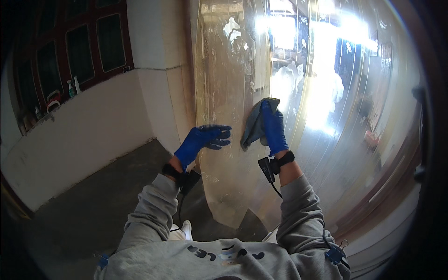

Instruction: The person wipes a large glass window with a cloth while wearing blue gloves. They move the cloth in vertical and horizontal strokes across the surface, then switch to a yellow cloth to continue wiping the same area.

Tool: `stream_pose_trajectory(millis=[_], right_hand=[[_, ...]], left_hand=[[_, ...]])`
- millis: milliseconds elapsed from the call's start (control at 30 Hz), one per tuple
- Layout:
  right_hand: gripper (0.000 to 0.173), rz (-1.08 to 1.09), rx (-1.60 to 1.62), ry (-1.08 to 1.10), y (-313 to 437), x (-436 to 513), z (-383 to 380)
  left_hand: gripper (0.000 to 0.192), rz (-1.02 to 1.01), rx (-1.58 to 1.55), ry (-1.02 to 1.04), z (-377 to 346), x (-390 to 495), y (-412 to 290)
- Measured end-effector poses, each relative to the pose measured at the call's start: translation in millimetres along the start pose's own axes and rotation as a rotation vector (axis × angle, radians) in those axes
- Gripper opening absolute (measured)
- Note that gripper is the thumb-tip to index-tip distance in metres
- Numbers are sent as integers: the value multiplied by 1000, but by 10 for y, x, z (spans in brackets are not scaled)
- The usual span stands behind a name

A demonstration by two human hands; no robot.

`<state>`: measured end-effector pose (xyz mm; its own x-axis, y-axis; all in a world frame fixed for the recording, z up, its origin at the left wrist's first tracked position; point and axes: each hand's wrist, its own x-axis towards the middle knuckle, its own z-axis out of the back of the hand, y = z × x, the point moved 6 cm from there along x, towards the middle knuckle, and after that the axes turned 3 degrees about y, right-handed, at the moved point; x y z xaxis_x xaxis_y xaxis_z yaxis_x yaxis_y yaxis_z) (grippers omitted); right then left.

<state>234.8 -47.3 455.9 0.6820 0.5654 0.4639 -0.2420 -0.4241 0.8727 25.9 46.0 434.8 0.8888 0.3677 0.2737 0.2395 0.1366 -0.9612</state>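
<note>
A clear plastic strip curtain (224,168) with printed white floral patterns hangs before me. My right hand (275,127), in a blue glove, grips a grey-green cloth (254,124) against the curtain's surface. To the left, my left hand (206,137), also gloved in blue, reaches across the edge of the leftmost strip. Its fingers are spread and look darker than the wrist, as if seen through the plastic. Whether they touch the strip is unclear.
A dark red framed window (80,49) is at upper left, with spray bottles (71,89) and a red-and-white object (53,99) on its sill (94,91). Below is a pale wall (87,140) and grey floor (87,206). Bright glare crosses the curtain. Cabled devices (267,169) are strapped to both wrists.
</note>
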Motion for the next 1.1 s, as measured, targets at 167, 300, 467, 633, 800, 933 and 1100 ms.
stream_pose_trajectory(millis=[167,300,467,633,800,933,1100], right_hand=[[38,-1,35,-63,-285,-116,79],[36,-109,-111,-88,-628,-379,170],[32,-62,-56,-94,-1010,-790,235],[31,-135,101,-130,-1161,-1142,309],[22,59,374,-143,-914,-1427,460],[14,314,147,-2,-597,-1454,334],[39,242,-38,244,-457,-1423,-27]], left_hand=[[32,5,-62,-8,-138,-133,328],[31,21,-116,-81,-178,-178,456],[26,-51,-103,-181,-102,-139,518],[20,-130,-130,-253,-5,-213,543],[17,-163,-229,-239,-14,-247,526],[17,-191,-226,-270,-48,-216,548],[20,-104,-294,-186,-183,-195,614]])
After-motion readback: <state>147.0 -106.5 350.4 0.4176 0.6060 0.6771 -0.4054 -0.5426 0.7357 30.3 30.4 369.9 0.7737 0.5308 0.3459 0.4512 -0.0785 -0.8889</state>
